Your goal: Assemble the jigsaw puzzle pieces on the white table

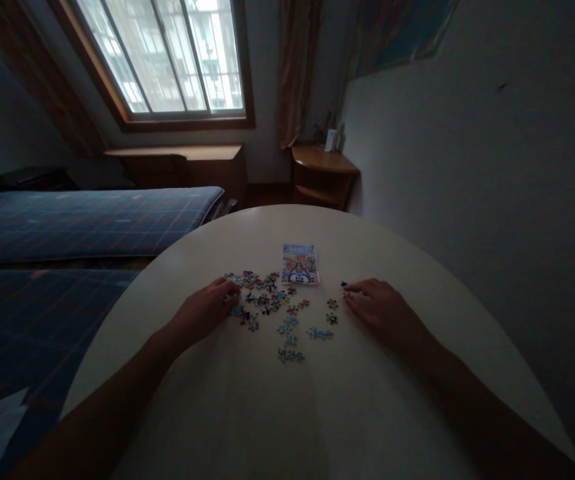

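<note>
Many small jigsaw puzzle pieces (267,300) lie loose on the pale round table. At the left edge of this pile is my left hand (211,307), fingers curved and a little apart over the nearest pieces; no held piece shows. On the other side, my right hand (380,310) rests low on the table, with thumb and forefinger closed about a small puzzle piece (346,294). A dark piece (344,284) lies just beyond those fingertips. Joined light-blue pieces (320,333) and another joined strip (291,355) lie between my hands, nearer to me.
A colourful printed picture sheet (300,264) lies behind the pieces on the round table (247,413). Beds with blue plaid covers (82,223) stand to the left, a wall (492,180) to the right. A corner shelf (324,160) and a desk (207,153) stand beyond.
</note>
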Demonstrator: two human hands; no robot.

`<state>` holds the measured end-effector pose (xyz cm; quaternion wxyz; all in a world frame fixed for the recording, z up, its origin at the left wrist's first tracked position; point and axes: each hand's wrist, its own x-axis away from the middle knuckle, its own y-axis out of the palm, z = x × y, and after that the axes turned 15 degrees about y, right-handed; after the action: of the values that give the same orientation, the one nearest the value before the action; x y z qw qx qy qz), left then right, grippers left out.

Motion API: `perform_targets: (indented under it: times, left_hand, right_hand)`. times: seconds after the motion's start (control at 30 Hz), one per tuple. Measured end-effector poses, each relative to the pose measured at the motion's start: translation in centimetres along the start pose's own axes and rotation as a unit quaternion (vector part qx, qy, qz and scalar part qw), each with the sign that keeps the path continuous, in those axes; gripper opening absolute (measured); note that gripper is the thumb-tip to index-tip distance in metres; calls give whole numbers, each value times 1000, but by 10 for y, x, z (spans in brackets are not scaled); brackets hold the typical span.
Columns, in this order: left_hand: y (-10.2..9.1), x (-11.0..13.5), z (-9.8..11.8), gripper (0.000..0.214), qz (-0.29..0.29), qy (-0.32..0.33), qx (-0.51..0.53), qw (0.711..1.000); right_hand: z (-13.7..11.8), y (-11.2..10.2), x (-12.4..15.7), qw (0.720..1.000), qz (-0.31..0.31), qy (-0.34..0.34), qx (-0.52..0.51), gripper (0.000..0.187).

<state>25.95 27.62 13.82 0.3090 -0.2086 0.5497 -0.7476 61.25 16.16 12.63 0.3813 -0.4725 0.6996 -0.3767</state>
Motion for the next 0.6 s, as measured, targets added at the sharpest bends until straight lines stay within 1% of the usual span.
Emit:
perform_targets:
  times: [0.07, 0.2, 0.4, 0.5, 0.6]
  left_hand:
    - [0, 0, 0, 26, -5, -3, -4, 1000]
    - [0, -1, -2, 23, 3, -1, 26, 1000]
    - [-3, 0, -3, 20, 11, -31, 47, 998]
    - [-4, 1, 3, 23, 49, -18, 44, 998]
    - [-2, 2, 22, 25, 128, 14, 69, 989]
  right_hand:
    - [7, 4, -3, 1000, 5, -4, 14, 30]
    - [17, 11, -7, 999, 14, -6, 28, 36]
    - [22, 16, -9, 998, 23, -19, 48, 36]
    - [19, 17, -9, 998, 23, -24, 47, 34]
    - [10, 15, -8, 999, 32, -17, 24, 32]
